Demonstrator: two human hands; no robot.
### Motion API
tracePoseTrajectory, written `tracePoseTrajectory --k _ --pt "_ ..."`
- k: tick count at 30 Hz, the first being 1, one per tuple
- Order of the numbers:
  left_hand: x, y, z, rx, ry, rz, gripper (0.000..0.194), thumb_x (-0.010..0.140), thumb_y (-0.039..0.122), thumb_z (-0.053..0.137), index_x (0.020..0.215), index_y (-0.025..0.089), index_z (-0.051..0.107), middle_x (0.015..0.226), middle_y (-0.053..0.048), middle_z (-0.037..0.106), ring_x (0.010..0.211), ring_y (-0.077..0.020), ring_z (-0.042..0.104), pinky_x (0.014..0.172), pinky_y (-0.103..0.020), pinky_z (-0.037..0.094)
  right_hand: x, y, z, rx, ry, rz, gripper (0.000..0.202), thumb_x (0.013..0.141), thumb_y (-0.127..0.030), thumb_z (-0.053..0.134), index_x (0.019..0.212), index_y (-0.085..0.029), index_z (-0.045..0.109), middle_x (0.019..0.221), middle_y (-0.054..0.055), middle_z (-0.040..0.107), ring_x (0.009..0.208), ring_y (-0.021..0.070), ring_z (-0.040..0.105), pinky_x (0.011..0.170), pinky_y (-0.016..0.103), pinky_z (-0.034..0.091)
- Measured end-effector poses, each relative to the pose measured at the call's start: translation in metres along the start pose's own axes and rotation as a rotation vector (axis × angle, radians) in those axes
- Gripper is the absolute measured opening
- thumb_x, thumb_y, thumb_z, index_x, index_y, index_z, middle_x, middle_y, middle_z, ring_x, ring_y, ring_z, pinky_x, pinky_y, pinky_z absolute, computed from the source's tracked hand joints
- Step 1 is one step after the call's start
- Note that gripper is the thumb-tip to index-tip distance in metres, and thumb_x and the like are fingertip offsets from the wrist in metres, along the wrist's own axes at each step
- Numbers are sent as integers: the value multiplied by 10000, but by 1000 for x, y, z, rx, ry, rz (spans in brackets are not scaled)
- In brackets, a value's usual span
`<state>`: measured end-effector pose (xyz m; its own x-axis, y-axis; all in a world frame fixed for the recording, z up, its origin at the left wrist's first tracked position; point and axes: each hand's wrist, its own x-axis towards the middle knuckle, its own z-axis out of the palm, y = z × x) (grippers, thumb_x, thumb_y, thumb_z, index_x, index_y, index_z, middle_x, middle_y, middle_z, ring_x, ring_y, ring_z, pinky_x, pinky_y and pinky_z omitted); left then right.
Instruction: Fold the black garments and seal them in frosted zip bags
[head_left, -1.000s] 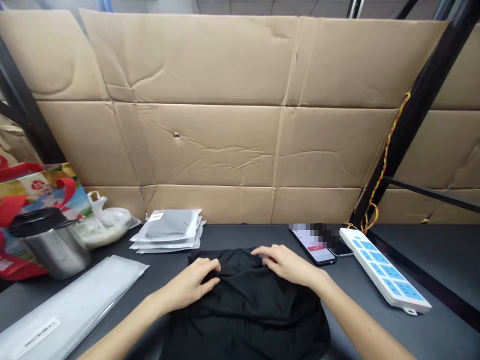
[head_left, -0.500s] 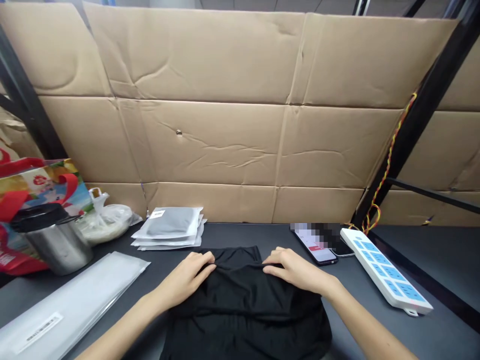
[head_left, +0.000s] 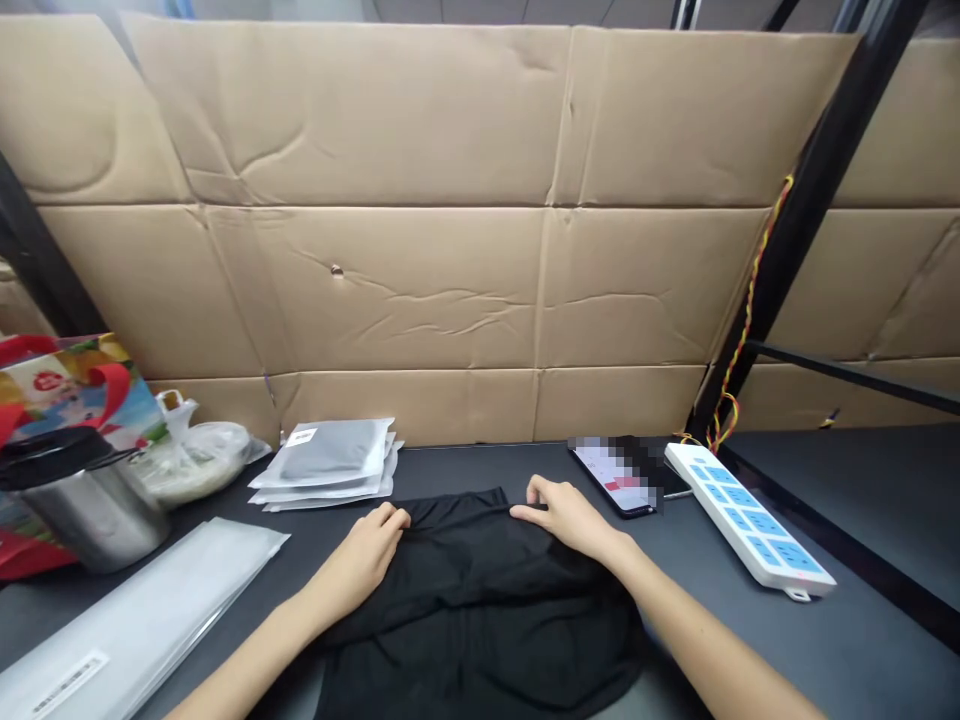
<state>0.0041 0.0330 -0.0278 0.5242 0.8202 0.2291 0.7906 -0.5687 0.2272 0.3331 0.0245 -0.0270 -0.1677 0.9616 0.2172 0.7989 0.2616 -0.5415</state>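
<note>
A black cloth garment point(head_left: 480, 630) lies on the dark table in front of me, wrinkled across its middle, with a narrower flat band at its far edge. My left hand point(head_left: 371, 550) has its fingers curled over the far left edge of the cloth, gripping it. At the far right edge, my right hand point(head_left: 566, 515) pinches the fabric between thumb and bent fingers. The near end of the garment runs out of the bottom of the view, and its kind is not clear.
Left stand flat packets in frosted plastic point(head_left: 330, 465), long frosted plastic bags point(head_left: 142, 620), a steel cup point(head_left: 94, 510), a tied plastic bag point(head_left: 199, 460) and a colourful bag point(head_left: 90, 390). Right lie a phone point(head_left: 619, 485) and a power strip point(head_left: 750, 525). Cardboard point(head_left: 420, 290) walls the back.
The view has turned slightly to the right. The cloth's upper part lies smoother and flatter; my right-hand fingers are bent more. Both hands remain at the garment's far edges.
</note>
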Motion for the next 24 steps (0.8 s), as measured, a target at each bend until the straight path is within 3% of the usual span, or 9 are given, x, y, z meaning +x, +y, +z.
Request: tracePoseTrajectory --k 3,5,7,9,15,20,24 --pt "8 26 -13 164 29 75 322 930 133 328 1100 182 597 1125 -123 604 1148 -298 503 989 -502 348 -3 2 -5 46 31 -24 237 863 -467 556 939 -249 504 749 -26 594 688 161 563 636 255 403" --pt "16 53 -15 148 2 244 363 972 194 329 1282 214 516 1316 -101 542 1328 -295 353 1093 -540 212 -4 3 -5 58 55 -25 209 859 -411 572 954 -244 488 829 -12 600 747 158 573 682 262 423" --pt "25 76 -9 52 -106 434 415 1005 320 329 1417 285 363 1461 -43 416 1401 -248 244 1138 -503 163 -4 5 -3 55 58 -14 183 848 -375 589 914 -234 492 844 -3 603 765 161 578 699 270 430" --pt "33 90 3 -8 -189 510 492 1000 431 332 1469 308 252 1521 -32 314 1419 -245 196 1144 -495 165 -7 6 -2 39 55 3 161 855 -362 577 884 -226 497 816 0 603 756 166 580 693 274 427" --pt "35 79 33 -40 -214 432 594 983 516 312 1500 305 109 1558 -34 183 1423 -262 166 1142 -496 176 -37 22 -21 -54 55 63 263 869 -441 529 744 -212 491 759 16 581 703 177 537 650 284 379" --pt "33 76 34 -20 -202 414 593 981 529 306 1498 332 92 1559 -12 171 1422 -263 165 1144 -496 181 -65 35 -34 -1 -70 206 327 836 -509 536 714 -206 517 622 -24 567 588 145 493 543 248 308" --pt "33 81 31 -27 -198 417 588 971 538 332 1489 368 110 1562 -24 159 1419 -288 161 1127 -541 193 -66 38 -41 94 -85 260 344 781 -494 580 618 -195 528 591 -19 571 588 144 506 537 245 307"
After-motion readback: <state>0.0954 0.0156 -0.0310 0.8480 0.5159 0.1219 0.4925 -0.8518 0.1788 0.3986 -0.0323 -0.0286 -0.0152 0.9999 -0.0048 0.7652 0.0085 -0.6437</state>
